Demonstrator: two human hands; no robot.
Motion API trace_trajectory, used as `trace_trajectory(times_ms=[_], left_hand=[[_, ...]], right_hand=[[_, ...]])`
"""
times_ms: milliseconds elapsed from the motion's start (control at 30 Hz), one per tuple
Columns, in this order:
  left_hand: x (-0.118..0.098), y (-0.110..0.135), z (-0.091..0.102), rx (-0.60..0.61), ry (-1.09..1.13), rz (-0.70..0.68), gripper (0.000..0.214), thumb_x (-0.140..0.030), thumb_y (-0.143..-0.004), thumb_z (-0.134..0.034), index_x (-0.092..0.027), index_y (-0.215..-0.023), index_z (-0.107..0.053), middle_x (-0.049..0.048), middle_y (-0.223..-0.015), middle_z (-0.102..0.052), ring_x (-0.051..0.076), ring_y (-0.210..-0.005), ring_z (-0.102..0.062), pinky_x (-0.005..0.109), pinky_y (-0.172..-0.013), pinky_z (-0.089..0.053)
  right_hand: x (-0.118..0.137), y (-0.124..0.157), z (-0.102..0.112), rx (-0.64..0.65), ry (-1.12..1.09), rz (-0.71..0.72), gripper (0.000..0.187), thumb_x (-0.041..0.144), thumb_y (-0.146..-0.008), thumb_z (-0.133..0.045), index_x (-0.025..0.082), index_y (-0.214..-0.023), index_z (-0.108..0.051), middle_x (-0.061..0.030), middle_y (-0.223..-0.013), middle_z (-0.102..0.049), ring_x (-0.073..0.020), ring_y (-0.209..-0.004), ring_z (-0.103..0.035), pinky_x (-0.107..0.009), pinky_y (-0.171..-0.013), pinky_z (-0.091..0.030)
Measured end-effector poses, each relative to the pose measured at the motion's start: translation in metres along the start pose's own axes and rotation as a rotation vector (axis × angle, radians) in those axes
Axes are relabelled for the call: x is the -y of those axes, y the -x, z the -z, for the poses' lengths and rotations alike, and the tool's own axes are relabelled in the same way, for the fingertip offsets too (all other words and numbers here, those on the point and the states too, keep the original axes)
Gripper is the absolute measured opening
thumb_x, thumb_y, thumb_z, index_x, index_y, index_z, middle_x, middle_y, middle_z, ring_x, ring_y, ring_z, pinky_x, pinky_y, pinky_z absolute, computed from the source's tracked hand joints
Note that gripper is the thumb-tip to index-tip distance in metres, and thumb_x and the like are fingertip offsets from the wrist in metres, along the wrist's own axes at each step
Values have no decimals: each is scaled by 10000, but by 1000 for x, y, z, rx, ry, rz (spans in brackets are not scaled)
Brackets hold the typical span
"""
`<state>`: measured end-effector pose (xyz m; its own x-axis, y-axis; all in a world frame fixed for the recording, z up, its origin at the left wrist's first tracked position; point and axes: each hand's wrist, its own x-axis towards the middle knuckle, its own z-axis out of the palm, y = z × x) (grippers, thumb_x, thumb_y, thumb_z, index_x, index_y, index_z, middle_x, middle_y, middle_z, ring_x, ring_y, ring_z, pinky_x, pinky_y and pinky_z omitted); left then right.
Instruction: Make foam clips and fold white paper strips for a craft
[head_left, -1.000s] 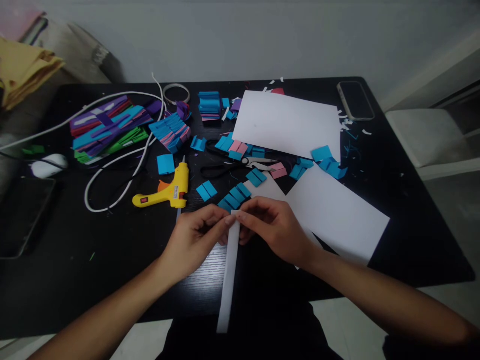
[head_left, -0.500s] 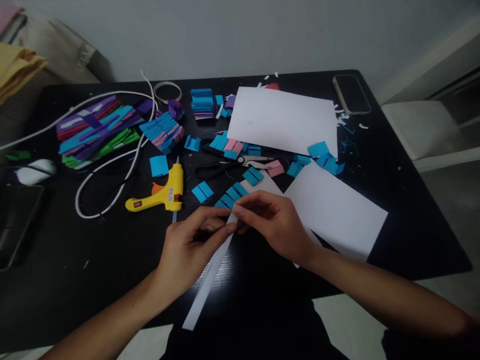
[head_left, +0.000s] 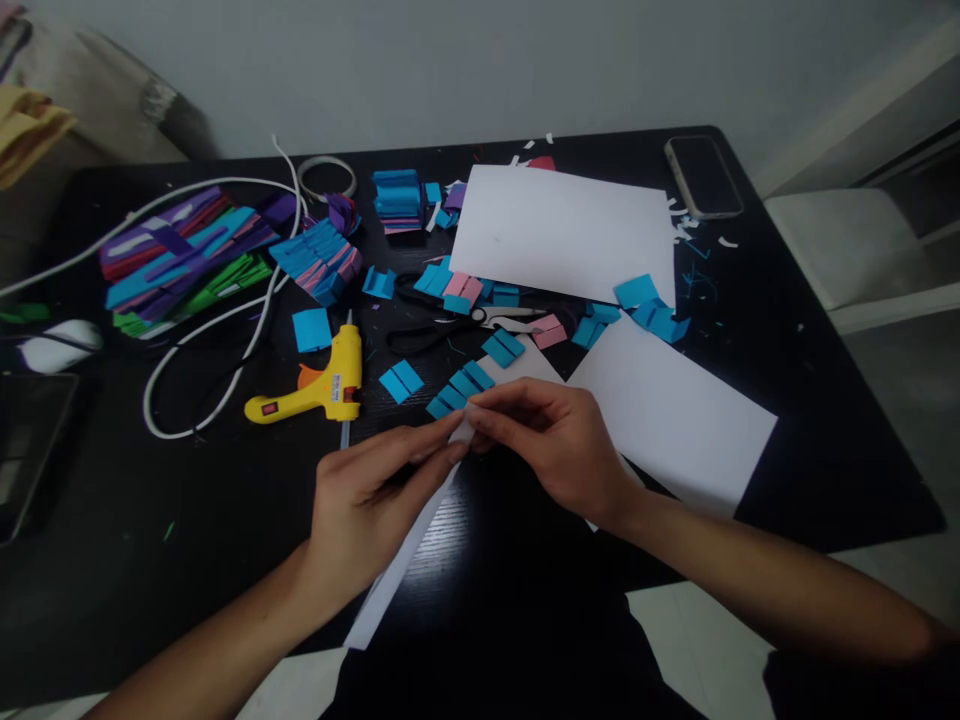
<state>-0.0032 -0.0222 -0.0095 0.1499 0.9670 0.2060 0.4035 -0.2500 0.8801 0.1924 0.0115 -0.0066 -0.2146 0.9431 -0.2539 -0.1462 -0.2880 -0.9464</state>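
Observation:
A long folded strip of white paper [head_left: 409, 555] slants from my fingertips down toward the table's front edge. My left hand [head_left: 375, 490] pinches it just below its upper end, thumb against forefinger. At the tip, my right hand [head_left: 559, 440] grips the same strip between thumb and fingers. Just beyond my fingers lie small folded blue paper pieces [head_left: 460, 388] on a white sheet. Black-handled scissors [head_left: 480, 320] rest behind them, partly covered by blue and pink pieces. Left of these is a yellow glue gun [head_left: 330, 385] with a clear glue stick.
White sheets [head_left: 562, 230] lie at the back and right [head_left: 682, 410]. A phone [head_left: 703, 178] sits at the far right corner. Bundles of coloured paper [head_left: 187, 250], a white cable [head_left: 150, 400], a tape roll [head_left: 327, 178] and a white mouse [head_left: 60, 346] occupy the left.
The strip's lower end has swung a little to the left. My left hand has shifted slightly left, its fingers flatter along the strip; my right hand stays at the tip.

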Motion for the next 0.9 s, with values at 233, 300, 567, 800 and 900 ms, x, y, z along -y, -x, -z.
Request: trace_trajectory(times_ms=[233, 300, 567, 800, 900], left_hand=[[3, -2, -1, -6, 14, -84, 391, -109, -870, -792, -282, -1219, -771, -9, -993, -821, 104, -771, -749, 194, -702, -605], [4, -3, -2, -8, 27, -110, 387, -99, -870, -789, -267, -1217, -772, -7, -969, -811, 94, -755, -734, 186, -688, -596], [4, -6, -1, 26, 80, -100, 394, -57, -876, -768, -261, -1213, -772, -18, -915, -778, 72, -768, -711, 166, -678, -568], [6, -5, 0, 35, 81, -94, 404, -56, -878, -763, -261, -1226, -768, -12, -919, -769, 76, -768, -701, 174, -681, -564], [6, -5, -1, 34, 81, -94, 403, -63, -881, -762, -265, -1230, -768, -11, -915, -765, 78, -764, -695, 176, -672, -558]], right_hand=[[0, 1, 1, -15, -3, 47, 169, 307, -799, -883, 200, -912, -817, -17, -841, -796, -147, -744, -744, -304, -779, -656], [0, 1, 0, -15, -16, 61, 184, 305, -784, -896, 193, -906, -818, -18, -839, -799, -143, -745, -746, -286, -764, -654], [0, 1, 0, 7, -34, 66, 130, 263, -811, -876, 201, -911, -821, -6, -799, -785, -127, -718, -736, -263, -741, -638], [-1, 1, 1, 7, -40, 74, 127, 259, -808, -876, 208, -910, -820, -3, -789, -781, -130, -703, -728, -284, -742, -635], [-2, 1, 1, 4, -26, 69, 128, 262, -816, -870, 199, -913, -816, -8, -791, -780, -136, -711, -732, -286, -736, -632]])
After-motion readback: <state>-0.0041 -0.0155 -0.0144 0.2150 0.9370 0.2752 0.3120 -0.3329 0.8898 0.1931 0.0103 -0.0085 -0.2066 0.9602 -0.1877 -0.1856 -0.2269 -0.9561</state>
